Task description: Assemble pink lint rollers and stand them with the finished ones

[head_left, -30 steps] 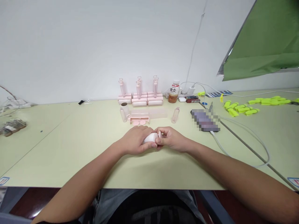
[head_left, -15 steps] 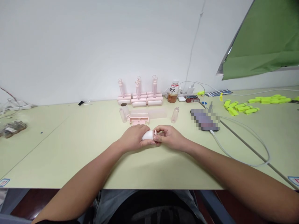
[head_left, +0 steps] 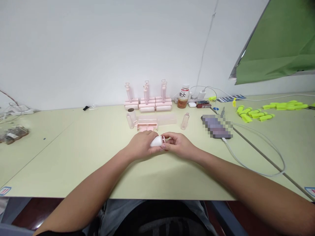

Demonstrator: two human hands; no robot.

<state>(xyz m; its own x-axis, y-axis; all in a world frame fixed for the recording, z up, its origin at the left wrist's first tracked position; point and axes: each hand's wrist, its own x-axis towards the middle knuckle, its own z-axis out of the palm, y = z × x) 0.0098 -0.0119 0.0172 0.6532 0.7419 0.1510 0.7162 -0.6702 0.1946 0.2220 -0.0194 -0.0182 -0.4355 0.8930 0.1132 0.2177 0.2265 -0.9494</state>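
Note:
My left hand [head_left: 141, 144] is wrapped round a white lint roller refill roll [head_left: 156, 141], which lies sideways just above the table. At its right end, my right hand [head_left: 181, 145] pinches a small pink end cap [head_left: 164, 139] between thumb and fingers. The cap is at the roll's mouth; how far in it sits is partly hidden by my fingers. Just beyond my left hand lies an open pink roller case [head_left: 147, 125], with pink discs [head_left: 150, 128] in front of it. Clear pink handles stand on both sides, one left [head_left: 130, 121] and one right [head_left: 185, 121].
Several pink lint rollers [head_left: 147, 106] with upright handles line the wall. Another roll [head_left: 132, 113] stands before them, near clear covers [head_left: 167, 119]. A drink bottle [head_left: 183, 97], a cabled phone [head_left: 215, 126] and neon yellow pieces [head_left: 256, 113] are to the right.
The hands stay almost in place. My right fingers have shifted slightly round the pink end cap, and the view has moved a little.

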